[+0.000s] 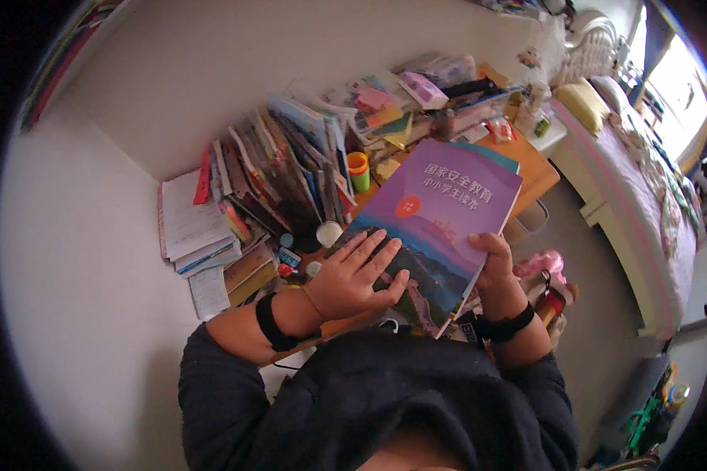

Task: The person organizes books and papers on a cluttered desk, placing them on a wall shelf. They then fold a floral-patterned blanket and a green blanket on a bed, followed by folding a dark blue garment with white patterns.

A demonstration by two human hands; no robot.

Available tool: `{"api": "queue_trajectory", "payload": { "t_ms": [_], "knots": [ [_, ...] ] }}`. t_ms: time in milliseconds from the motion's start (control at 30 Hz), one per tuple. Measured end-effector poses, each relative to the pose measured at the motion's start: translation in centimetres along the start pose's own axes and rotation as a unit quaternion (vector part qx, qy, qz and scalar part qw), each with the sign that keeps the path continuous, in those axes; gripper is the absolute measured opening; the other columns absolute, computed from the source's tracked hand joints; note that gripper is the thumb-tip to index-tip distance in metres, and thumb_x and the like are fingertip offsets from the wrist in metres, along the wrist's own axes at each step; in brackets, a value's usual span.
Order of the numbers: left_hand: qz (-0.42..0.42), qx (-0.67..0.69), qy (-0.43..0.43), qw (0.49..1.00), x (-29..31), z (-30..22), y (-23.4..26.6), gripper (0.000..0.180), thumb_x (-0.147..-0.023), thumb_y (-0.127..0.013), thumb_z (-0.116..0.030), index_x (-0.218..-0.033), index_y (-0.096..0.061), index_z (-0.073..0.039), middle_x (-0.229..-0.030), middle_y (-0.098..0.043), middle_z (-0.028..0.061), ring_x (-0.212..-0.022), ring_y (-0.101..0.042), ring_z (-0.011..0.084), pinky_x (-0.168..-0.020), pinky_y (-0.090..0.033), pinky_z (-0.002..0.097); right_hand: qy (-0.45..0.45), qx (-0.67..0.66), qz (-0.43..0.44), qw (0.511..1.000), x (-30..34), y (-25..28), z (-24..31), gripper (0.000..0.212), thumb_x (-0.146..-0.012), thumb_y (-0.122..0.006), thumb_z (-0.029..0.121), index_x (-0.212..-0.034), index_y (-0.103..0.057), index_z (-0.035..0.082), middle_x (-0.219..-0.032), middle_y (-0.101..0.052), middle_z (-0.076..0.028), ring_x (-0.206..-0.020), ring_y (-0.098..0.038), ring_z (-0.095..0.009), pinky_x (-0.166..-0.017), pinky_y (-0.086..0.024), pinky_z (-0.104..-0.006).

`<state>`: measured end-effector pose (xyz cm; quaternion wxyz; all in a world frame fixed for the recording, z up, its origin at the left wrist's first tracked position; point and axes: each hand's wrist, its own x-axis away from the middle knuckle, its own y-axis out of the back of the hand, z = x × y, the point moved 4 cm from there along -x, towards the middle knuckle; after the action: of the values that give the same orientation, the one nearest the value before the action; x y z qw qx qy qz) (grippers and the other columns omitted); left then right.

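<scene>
A purple softcover book (440, 212) with a mountain landscape on its cover is tilted in front of me, over the near part of the desk. My right hand (495, 263) grips its right edge, thumb on the cover and fingers hidden underneath. Across the cover's lower left lies my left hand (361, 275), palm down with the fingers spread. A teal corner (499, 159) sticks out behind the book's top right; I cannot tell whether it belongs to another book. Black bands circle both my wrists.
Upright books (267, 165) crowd the wooden desk (538, 169) at left, beside stacked papers (192, 216). An orange-and-green cup (358, 171) and a white round lid (328, 233) stand near them. A bed (613, 169) lies right, and a pink bag (542, 265) sits beside my right wrist.
</scene>
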<state>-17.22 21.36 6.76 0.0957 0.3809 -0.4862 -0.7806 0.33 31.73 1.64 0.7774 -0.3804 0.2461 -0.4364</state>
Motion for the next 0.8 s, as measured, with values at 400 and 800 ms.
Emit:
{"api": "queue_trajectory", "payload": {
  "t_ms": [400, 800],
  "knots": [
    [-0.027, 0.885, 0.362, 0.292, -0.6, 2.9, -8.8, 0.054, -0.088, -0.053, -0.025, -0.133, -0.027, -0.009, -0.132, -0.037, 0.0081, -0.12, -0.038, 0.0211, -0.098, -0.035, 0.037, -0.023, -0.058, 0.097, 0.993, 3.2, 4.2, 2.7, 0.069, -0.057, -0.054, 0.01, -0.122, -0.038, -0.006, -0.111, -0.052, -0.023, -0.095, -0.056, -0.034, -0.084, -0.047, -0.0425],
    [-0.121, 0.81, 0.382, 0.429, -1.9, 2.4, -6.3, 0.066, -0.075, -0.07, -0.026, -0.128, -0.033, -0.011, -0.119, -0.046, 0.0044, -0.109, -0.047, 0.0162, -0.09, -0.043, 0.0324, 0.021, 0.121, -0.065, 0.99, 5.1, 6.2, -0.6, 0.048, -0.082, -0.06, 0.016, -0.124, -0.04, 0.003, -0.113, -0.054, -0.012, -0.1, -0.055, -0.022, -0.088, -0.045, -0.0368]
  ]
}}
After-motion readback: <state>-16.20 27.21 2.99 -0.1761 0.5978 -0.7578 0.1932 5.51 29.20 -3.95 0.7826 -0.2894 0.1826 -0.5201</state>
